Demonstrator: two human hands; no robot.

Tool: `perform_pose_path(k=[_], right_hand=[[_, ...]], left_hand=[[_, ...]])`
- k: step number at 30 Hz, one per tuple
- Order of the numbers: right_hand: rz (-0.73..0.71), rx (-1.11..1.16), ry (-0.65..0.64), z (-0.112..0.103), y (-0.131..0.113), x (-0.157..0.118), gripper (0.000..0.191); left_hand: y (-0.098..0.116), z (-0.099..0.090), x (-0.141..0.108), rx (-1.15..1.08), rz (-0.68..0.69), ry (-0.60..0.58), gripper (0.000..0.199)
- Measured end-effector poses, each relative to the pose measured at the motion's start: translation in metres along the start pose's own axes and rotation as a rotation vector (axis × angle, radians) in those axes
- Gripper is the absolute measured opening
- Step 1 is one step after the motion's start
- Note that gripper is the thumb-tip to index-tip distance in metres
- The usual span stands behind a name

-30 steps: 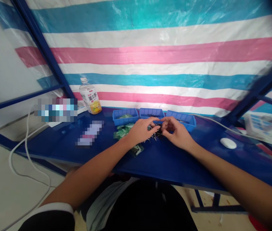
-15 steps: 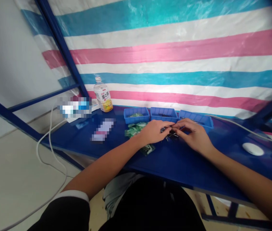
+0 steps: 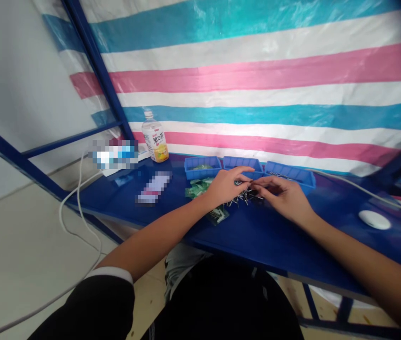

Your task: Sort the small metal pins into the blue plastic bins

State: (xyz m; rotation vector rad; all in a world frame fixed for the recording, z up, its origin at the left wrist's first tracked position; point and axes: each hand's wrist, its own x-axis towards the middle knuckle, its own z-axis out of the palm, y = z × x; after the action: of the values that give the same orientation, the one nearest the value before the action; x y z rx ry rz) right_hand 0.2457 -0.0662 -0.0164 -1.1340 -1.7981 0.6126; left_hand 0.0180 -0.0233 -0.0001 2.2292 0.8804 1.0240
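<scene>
Both hands meet over a heap of small dark metal parts [image 3: 244, 196] near the counter's [image 3: 278, 236] back edge; left hand [image 3: 226, 186] and right hand [image 3: 285, 198] each seemingly pinch one, the grip blurred.

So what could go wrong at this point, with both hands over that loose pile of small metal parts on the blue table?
1. The small dark metal parts lie loose on the blue table between the left hand and right hand; a nudge could scatter some of them.
2. One small green packet lies close to the table's near edge, by the left wrist, and could be swept off.
3. The three blue plastic trays sit just behind; a reach could shove them.
</scene>
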Motion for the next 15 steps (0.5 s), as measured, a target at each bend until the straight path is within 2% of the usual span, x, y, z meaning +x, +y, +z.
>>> perform_pose_path(k=[5,9,15], right_hand=[[0.012,0.019,-0.001,-0.0007,0.0012,0.0003,0.036],[-0.059,-0.106,-0.016,-0.0024,0.0026,0.0019,0.03],[-0.086,-0.093,-0.016,-0.0032,0.0012,0.0026,0.029]], left_hand=[[-0.0016,0.0005,0.0012,-0.074,-0.019,-0.053,0.045],[-0.0029,-0.0005,0.0024,-0.024,0.021,-0.052,0.044],[-0.0047,-0.0011,0.0039,-0.007,0.064,-0.05,0.049]])
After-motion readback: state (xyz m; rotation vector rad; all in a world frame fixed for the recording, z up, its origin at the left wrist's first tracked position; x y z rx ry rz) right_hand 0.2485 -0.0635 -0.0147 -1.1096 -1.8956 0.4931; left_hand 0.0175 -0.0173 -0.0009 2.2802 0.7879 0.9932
